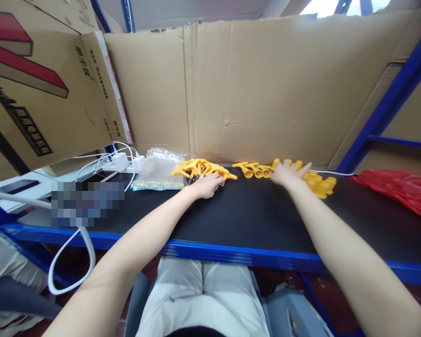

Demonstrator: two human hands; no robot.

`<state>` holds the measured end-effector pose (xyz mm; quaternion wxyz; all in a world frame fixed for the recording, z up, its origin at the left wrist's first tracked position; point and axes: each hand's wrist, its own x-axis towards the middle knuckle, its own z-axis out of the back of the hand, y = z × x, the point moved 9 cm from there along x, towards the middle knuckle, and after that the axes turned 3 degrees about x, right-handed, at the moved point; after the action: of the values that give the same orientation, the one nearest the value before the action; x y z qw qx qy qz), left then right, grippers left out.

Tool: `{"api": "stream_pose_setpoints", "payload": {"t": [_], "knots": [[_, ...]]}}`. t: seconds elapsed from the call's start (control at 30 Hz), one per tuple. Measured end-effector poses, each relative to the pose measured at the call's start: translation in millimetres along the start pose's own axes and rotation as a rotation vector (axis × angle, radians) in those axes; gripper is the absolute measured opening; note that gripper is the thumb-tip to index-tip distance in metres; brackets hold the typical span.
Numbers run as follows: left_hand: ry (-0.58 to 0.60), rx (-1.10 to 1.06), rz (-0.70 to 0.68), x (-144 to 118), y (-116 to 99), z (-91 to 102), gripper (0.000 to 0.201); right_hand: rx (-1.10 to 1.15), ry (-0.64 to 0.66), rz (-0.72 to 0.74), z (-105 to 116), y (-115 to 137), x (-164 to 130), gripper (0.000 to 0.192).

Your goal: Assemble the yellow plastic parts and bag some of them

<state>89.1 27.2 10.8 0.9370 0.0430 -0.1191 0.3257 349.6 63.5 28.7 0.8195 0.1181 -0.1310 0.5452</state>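
Both my arms reach out over a black table top point(252, 215). My left hand point(206, 184) rests with curled fingers against a heap of long orange plastic parts point(200, 167) and some small metal chains; whether it grips one I cannot tell. My right hand point(288, 173) lies with fingers spread on a pile of small yellow plastic pieces point(319, 183). Between the two hands stand three orange bell-shaped parts point(254, 169) in a row.
A cardboard wall point(259, 89) closes the back of the table. A clear plastic bag point(158, 169), a white charger and cables point(119, 161) lie at the left, a red plastic bag point(403, 189) at the right. The blue table edge point(231, 252) runs in front.
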Motion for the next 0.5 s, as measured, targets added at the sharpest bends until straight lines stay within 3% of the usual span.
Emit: {"api": "stream_pose_setpoints", "payload": {"t": [0.23,0.5], "knots": [[-0.014,-0.038,0.006,0,3,4.7,0.036,0.013,0.112,-0.126,-26,-30,15,0.059],[-0.080,-0.050,0.019,0,0,14.7,0.026,0.065,0.050,-0.034,-22,-18,19,0.072]]}}
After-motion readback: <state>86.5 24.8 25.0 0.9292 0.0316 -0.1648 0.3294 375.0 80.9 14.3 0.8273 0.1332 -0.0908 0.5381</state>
